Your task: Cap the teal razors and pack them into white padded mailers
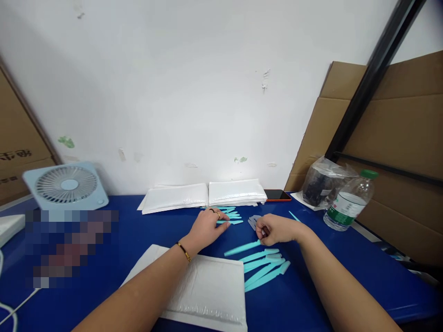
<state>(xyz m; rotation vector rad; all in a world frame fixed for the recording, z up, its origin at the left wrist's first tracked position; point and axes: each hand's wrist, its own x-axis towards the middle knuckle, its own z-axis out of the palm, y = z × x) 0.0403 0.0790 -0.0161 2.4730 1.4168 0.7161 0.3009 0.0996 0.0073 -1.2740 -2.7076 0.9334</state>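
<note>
My right hand pinches the end of a teal eyebrow razor, which points left above the blue table. Several more teal razors lie fanned out just in front, some with their ends under a white bubble mailer. My left hand rests with fingers apart over another group of teal razors near the back; its fingertips partly cover them. Beside my right fingers lie a few greyish pieces, partly hidden. The left forearm crosses over the mailer.
Two stacks of white mailers, the left stack and right stack, lie along the wall. A phone is beside them. A light-blue fan stands left; a water bottle and bagged dark container stand right. One thin teal piece lies apart.
</note>
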